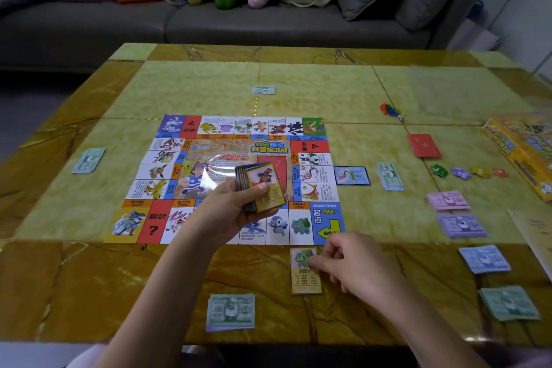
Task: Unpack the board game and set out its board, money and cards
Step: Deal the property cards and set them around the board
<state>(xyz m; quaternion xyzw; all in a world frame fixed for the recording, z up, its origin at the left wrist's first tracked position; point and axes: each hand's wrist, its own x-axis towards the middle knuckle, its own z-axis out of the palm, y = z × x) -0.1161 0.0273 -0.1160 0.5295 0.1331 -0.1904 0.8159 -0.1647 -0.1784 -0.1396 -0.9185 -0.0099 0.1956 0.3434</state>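
Observation:
The colourful game board (209, 155) lies flat in the middle of the table. My left hand (233, 212) grips a stack of cards (261, 187) above the board's near part, a yellow card on top. My right hand (355, 263) rests its fingertips on a single yellow card (306, 281) lying on the table just below the board's near right corner. A blue card (352, 175) lies beside the board's right edge. Green money stacks lie at the near edge (230, 311), the left (88, 160), the far side (263, 90) and to the right of the board (389, 176).
Pink (447, 201), purple (461, 225), blue (484, 258) and green (509, 303) money stacks line the right side. Red cards (424, 145), small coloured pieces (467, 172), pawns and dice (392, 111) and the yellow game box (519, 146) sit at the right. A grey sofa (239, 21) stands behind the table.

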